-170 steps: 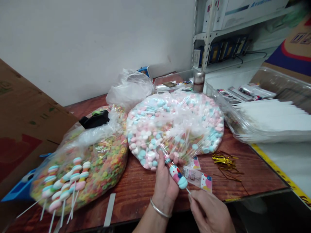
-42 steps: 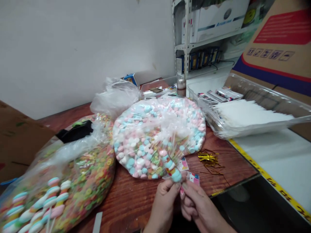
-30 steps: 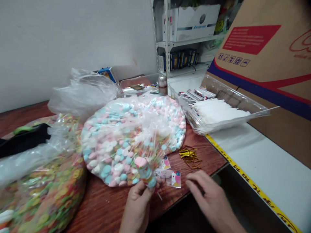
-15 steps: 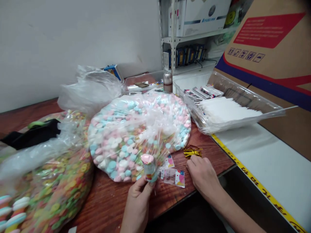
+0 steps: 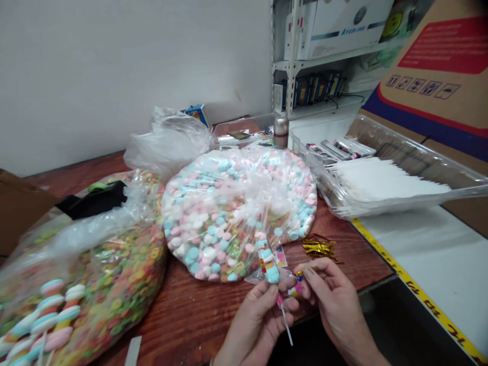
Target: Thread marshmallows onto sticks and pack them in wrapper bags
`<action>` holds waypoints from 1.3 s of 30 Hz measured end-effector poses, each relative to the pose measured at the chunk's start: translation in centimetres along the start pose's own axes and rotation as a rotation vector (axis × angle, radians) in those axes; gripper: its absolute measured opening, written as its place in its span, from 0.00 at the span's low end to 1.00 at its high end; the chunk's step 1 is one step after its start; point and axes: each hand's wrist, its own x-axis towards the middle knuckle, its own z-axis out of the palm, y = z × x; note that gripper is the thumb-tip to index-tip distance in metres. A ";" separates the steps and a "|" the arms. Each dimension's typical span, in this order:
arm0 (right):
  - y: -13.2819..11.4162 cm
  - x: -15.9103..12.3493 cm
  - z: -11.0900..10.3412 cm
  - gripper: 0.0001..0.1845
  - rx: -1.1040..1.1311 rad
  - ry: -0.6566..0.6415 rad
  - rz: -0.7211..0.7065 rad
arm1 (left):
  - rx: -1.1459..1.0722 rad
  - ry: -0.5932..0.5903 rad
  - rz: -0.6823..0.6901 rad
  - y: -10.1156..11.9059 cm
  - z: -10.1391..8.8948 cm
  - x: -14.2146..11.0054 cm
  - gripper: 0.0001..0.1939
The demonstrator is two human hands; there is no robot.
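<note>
My left hand (image 5: pixel 257 325) is shut around a striped marshmallow pop (image 5: pixel 267 259) on a white stick, which stands upright in a clear wrapper. My right hand (image 5: pixel 333 300) meets it at the stick, its fingertips pinching a gold twist tie (image 5: pixel 300 273) against a small printed card (image 5: pixel 295 288). Beyond the fingers, a loose pile of gold twist ties (image 5: pixel 319 247) lies on the wooden table (image 5: pixel 183 315). Just behind the pop, a large clear bag of pink, white and blue marshmallows (image 5: pixel 240 213) lies flat. The wrapper's neck is partly hidden by my fingers.
A bag of colourful cereal rings (image 5: pixel 118 269) with several pops on it lies at left, beside a black tape dispenser (image 5: pixel 95 200). A clear tray of white sticks (image 5: pixel 389 185) sits at right. Behind stand a metal bottle (image 5: pixel 281 131) and a shelf (image 5: pixel 292 66).
My right hand has come back from the gold ties holding one and now meets the pop. The pop has swung upright, its stick showing below my left hand. The view has shifted.
</note>
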 end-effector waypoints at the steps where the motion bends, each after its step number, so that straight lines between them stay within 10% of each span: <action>1: 0.2 -0.3 -0.1 0.05 -0.036 0.003 -0.068 | -0.011 -0.001 -0.005 0.0 -0.1 0.0 0.08; 7: -0.3 -1.2 -0.4 0.07 -0.273 -0.179 -0.413 | -0.090 -0.087 0.031 0.2 -0.6 0.4 0.04; 14: 0.5 -1.6 -0.5 0.11 -0.503 -0.214 -0.261 | 0.165 -0.011 0.281 0.3 -0.9 0.8 0.06; 21: 0.3 -1.5 -0.4 0.09 -0.810 -0.351 -0.452 | 0.366 0.047 0.338 0.1 -2.0 1.4 0.10; 29: -0.7 -2.7 0.5 0.05 -0.718 -0.011 -0.477 | 1.110 0.253 0.827 1.9 -2.0 2.1 0.10; 39: 2.4 -0.7 4.3 0.13 -0.627 0.080 -0.272 | 1.501 0.299 1.043 0.0 -1.8 1.9 0.09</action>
